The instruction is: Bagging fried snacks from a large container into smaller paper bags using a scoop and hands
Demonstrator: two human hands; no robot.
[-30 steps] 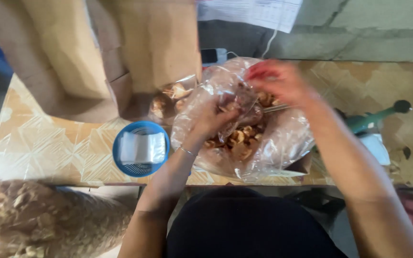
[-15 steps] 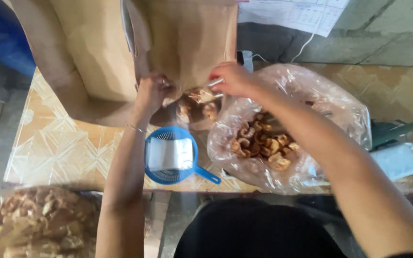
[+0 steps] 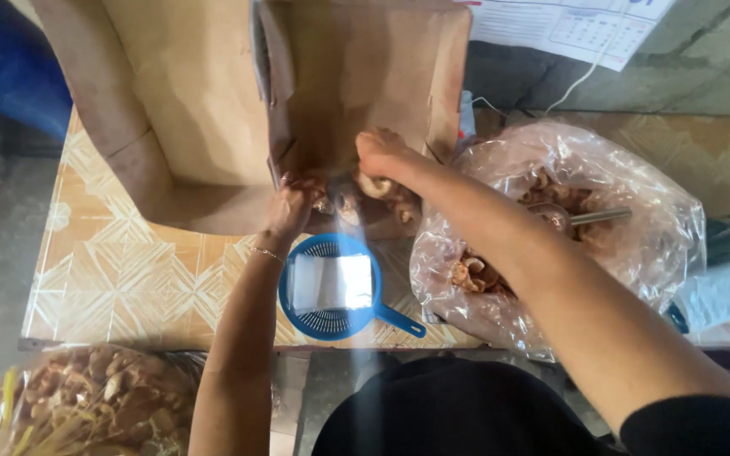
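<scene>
Two hands meet at the mouth of a small clear bag (image 3: 365, 203) of pale brown pieces, which sits on the table (image 3: 120, 270) against the foot of a brown paper sack (image 3: 356, 84). Our left hand (image 3: 293, 203) pinches the bag's near edge with fingers closed on it. Our right hand (image 3: 382, 152) curls over the top of the pieces; we cannot tell whether it grips anything. Just in front lies a blue strainer (image 3: 331, 287) with a white packet inside. To the right a big plastic bag (image 3: 568, 228) holds more pieces and a metal scoop (image 3: 576, 218). Another full bag (image 3: 78, 405) sits lower left.
</scene>
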